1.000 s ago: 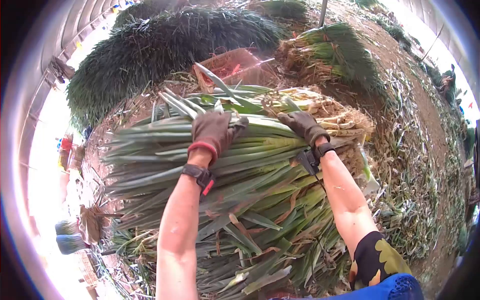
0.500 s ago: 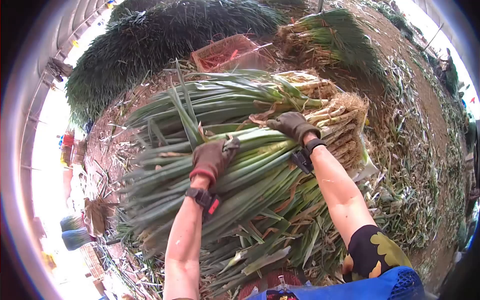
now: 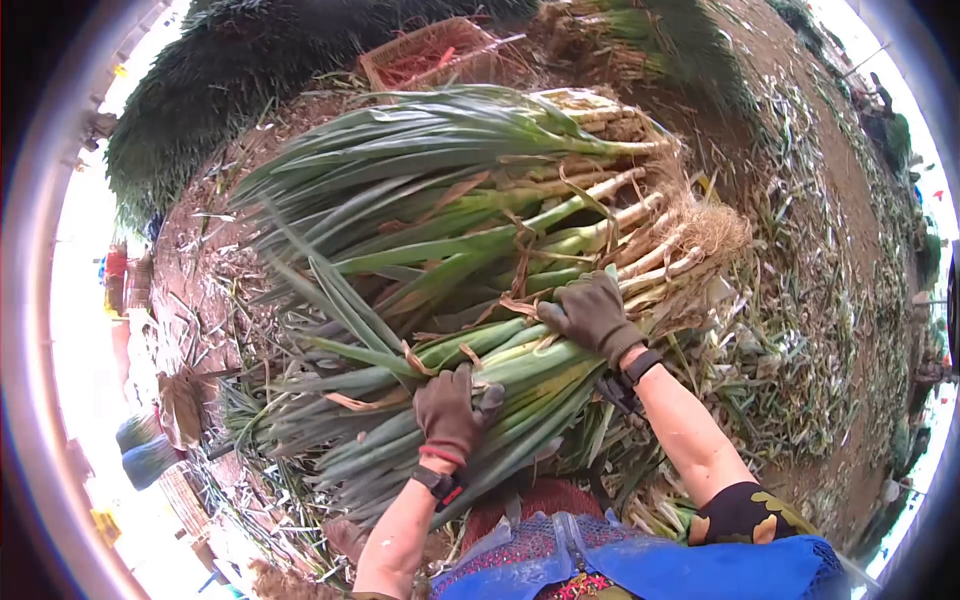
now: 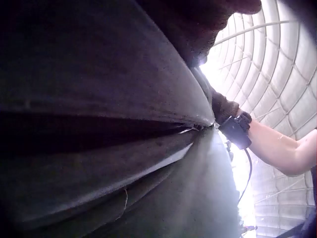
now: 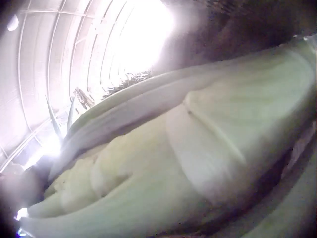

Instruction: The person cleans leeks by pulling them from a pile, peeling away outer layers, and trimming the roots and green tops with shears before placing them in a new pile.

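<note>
Both hands wear dark work gloves and grip an armful of leeks [image 3: 530, 365] close to the person's body. The left hand [image 3: 452, 410] holds the leafy part, fingers over the top of the leaves. Nearer the roots, the right hand [image 3: 595, 318] grips the paler stems. Beyond them lies a larger heap of leeks [image 3: 470, 150], leaves to the left and bushy roots [image 3: 700, 230] to the right. Broad leaves [image 4: 119, 79] fill much of the left wrist view. Pale green stalks [image 5: 148, 158] cross the right wrist view, with most of the fingers hidden.
Behind the heap sits a crate [image 3: 440, 55] with red strips in it. A tall dark green pile [image 3: 230, 90] stands at the back left, and another bundle [image 3: 680, 50] at the back right. Leaf litter [image 3: 810, 300] covers the ground on the right.
Both hands have drawn the gripped leeks off the front of the heap, towards the body. A gap has opened between them and the heap, and more stems and roots show behind.
</note>
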Demonstrator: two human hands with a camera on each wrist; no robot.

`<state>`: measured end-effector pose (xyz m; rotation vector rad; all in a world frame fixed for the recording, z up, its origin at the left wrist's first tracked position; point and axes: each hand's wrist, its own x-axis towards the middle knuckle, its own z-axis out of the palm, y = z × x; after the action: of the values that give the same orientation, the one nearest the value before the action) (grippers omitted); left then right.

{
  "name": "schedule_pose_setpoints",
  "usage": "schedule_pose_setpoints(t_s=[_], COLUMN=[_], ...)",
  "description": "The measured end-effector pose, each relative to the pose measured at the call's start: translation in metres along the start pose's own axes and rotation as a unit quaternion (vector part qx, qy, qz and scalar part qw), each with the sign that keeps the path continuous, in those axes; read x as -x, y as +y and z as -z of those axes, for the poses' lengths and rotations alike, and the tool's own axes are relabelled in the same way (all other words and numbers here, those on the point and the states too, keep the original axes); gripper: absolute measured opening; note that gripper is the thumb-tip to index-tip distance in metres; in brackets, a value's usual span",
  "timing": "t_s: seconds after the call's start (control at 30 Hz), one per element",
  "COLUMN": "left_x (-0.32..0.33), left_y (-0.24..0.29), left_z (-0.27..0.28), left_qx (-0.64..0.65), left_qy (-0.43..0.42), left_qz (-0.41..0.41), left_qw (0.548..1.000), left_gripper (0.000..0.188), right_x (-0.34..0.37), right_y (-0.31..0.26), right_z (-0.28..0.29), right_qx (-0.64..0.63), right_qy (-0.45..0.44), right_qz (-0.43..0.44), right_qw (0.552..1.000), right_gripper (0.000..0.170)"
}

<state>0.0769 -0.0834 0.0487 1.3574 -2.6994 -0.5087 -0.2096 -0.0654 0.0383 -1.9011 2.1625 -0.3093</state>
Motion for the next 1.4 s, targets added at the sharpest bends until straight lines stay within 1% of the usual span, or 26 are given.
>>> schedule_pose_setpoints(t_s=[0.17,0.2,0.27,0.33,0.4,0.47,0.57,0.6,0.67,0.7,0.73,0.77,0.8,0.87,0.93,1.0,1.03,1.07,1.1,1.13,1.17,1.23,1.27,1.3,1.33,1.4], left_x=[0.040,0.049,0.066,0.061,0.032,0.013,0.013,0.012,0.001,-0.002,-0.006,-0.014,-0.029,-0.074,-0.142,-0.213,-0.246,-0.275,-0.300,-0.323,-0.339,-0.358,-0.368,-0.376,-0.381,-0.395], left_y=[0.012,0.013,0.012,0.012,0.004,0.006,-0.007,-0.008,-0.010,-0.008,-0.005,-0.006,-0.005,0.008,0.013,0.013,0.021,0.027,0.029,0.031,0.030,0.040,0.041,0.025,0.021,0.015], left_z=[-0.010,-0.014,-0.023,-0.035,-0.050,-0.035,-0.039,-0.036,-0.026,-0.020,-0.015,-0.006,0.012,0.049,0.072,0.074,0.075,0.074,0.068,0.059,0.049,0.049,0.045,0.031,0.030,0.036], left_qx=[0.036,0.033,0.023,0.014,-0.014,-0.016,-0.024,-0.023,-0.017,-0.010,0.000,0.002,-0.005,-0.012,-0.076,-0.109,-0.152,-0.194,-0.213,-0.231,-0.248,-0.261,-0.267,-0.242,-0.254,-0.241], left_qy=[-0.018,-0.005,0.010,-0.031,-0.033,-0.036,-0.011,-0.020,-0.054,-0.085,-0.115,-0.152,-0.126,-0.068,-0.002,0.080,0.052,0.023,0.020,0.016,0.012,-0.039,-0.067,-0.033,-0.047,-0.126], left_qz=[0.008,0.001,-0.018,-0.009,-0.025,-0.051,-0.077,-0.079,-0.074,-0.062,-0.048,-0.056,-0.098,-0.179,-0.187,-0.187,-0.152,-0.115,-0.109,-0.103,-0.097,-0.063,-0.049,-0.059,-0.039,-0.005], left_qw=[0.999,0.999,1.000,0.999,0.999,0.998,0.997,0.996,0.996,0.994,0.992,0.987,0.987,0.981,0.979,0.973,0.975,0.974,0.971,0.967,0.964,0.962,0.960,0.968,0.965,0.962], left_gripper=[0.068,0.067,0.066,0.060,0.058,0.052,0.052,0.052,0.051,0.051,0.050,0.046,0.045,0.043,0.045,0.056,0.067,0.078,0.085,0.092,0.100,0.105,0.108,0.112,0.122,0.129], right_x=[0.041,0.048,0.062,0.065,0.056,0.049,0.048,0.049,0.061,0.080,0.105,0.133,0.165,0.241,0.322,0.401,0.438,0.476,0.490,0.514,0.561,0.581,0.606,0.616,0.623,0.630], right_y=[-0.006,-0.014,-0.018,-0.001,0.015,0.018,0.010,0.007,-0.001,-0.005,-0.012,-0.016,-0.022,-0.015,-0.013,-0.017,-0.023,-0.032,-0.049,-0.063,-0.071,-0.103,-0.117,-0.121,-0.128,-0.147], right_z=[-0.012,0.003,0.002,-0.024,-0.040,-0.041,-0.025,-0.024,-0.023,-0.014,0.001,0.009,0.026,0.012,-0.004,-0.037,-0.050,-0.068,-0.055,-0.067,-0.092,-0.094,-0.115,-0.124,-0.131,-0.141], right_qx=[-0.082,-0.076,-0.034,-0.053,-0.051,-0.029,-0.032,-0.073,-0.146,-0.187,-0.167,-0.204,-0.202,-0.132,-0.127,-0.123,-0.113,-0.096,-0.117,-0.126,-0.063,-0.212,-0.209,-0.214,-0.221,-0.236], right_qy=[0.105,0.118,0.073,0.041,0.020,-0.003,-0.033,0.096,0.350,0.346,0.357,0.340,0.328,0.261,0.153,0.110,0.078,0.091,0.003,0.041,-0.073,-0.128,-0.139,-0.183,-0.225,-0.305], right_qz=[0.000,0.009,0.002,-0.023,-0.048,-0.065,-0.084,-0.074,-0.046,-0.073,-0.088,-0.118,-0.123,-0.181,-0.270,-0.374,-0.422,-0.423,-0.498,-0.517,-0.482,-0.639,-0.622,-0.581,-0.540,-0.451], right_qw=[0.991,0.990,0.997,0.997,0.997,0.997,0.995,0.990,0.924,0.916,0.915,0.910,0.915,0.939,0.942,0.913,0.896,0.897,0.859,0.846,0.871,0.728,0.742,0.764,0.781,0.805], right_gripper=[0.045,0.044,0.045,0.046,0.048,0.049,0.039,0.034,0.030,0.035,0.032,0.030,0.029,0.032,0.035,0.034,0.029,0.024,0.021,0.021,0.024,0.037,0.038,0.037,0.037,0.038])
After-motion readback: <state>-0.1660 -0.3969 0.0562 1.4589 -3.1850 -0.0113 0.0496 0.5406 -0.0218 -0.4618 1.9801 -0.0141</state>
